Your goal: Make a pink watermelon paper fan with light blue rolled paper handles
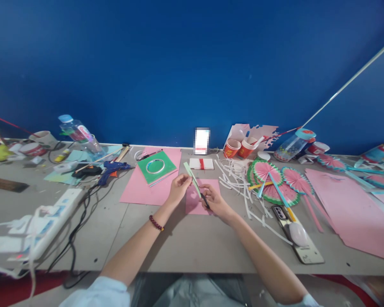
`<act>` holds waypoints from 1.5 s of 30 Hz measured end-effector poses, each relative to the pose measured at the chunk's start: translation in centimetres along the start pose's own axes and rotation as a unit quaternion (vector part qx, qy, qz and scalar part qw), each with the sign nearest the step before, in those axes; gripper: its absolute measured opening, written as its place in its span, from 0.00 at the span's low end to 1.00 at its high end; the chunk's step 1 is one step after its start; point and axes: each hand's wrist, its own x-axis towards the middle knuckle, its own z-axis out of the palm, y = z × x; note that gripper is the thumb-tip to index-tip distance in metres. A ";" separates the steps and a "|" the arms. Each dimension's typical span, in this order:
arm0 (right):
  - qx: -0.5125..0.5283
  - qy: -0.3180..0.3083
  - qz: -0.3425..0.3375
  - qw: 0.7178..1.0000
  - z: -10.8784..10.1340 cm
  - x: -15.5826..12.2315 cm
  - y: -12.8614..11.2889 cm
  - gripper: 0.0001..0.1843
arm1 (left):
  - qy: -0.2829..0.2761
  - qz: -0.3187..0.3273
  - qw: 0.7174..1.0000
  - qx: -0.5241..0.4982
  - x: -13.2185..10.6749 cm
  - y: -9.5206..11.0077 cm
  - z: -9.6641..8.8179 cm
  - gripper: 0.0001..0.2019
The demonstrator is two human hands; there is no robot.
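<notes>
My left hand (pixel 178 187) pinches a narrow pale green paper strip (pixel 192 177) that slants up to the left above the table. My right hand (pixel 212 200) is closed around small dark scissors (pixel 205 200), whose tip meets the lower end of the strip. Both hands hover over a small pink paper sheet (pixel 193 202) lying flat on the grey table (pixel 185 243). A dark red bead bracelet (pixel 155 223) sits on my left wrist.
A larger pink sheet (pixel 140 189) with a green card and tape ring (pixel 155 166) lies to the left. White paper strips (pixel 239 181), pink-green paper fans (pixel 275 181), a phone (pixel 297 234), red cups (pixel 239 149), a glue gun (pixel 113 168), a power strip (pixel 47 221) and bottles surround the hands.
</notes>
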 end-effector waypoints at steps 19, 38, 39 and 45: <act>-0.016 0.000 -0.013 1.000 -0.1 0.1 0.3 0.23 | -0.005 -0.001 1.000 -0.001 0.1 -0.2 0.0 0.11; -0.018 -0.004 -0.022 1.000 -0.3 0.2 0.6 0.24 | 0.005 0.019 1.000 0.008 0.1 0.1 -0.3 0.13; -0.020 -0.006 -0.020 1.000 -0.3 0.2 0.6 0.24 | 0.008 0.018 1.000 0.006 0.2 0.0 -0.3 0.13; -0.028 -0.014 -0.001 0.999 -0.2 0.0 0.3 0.24 | 0.021 0.030 0.999 0.006 0.3 0.0 -0.4 0.10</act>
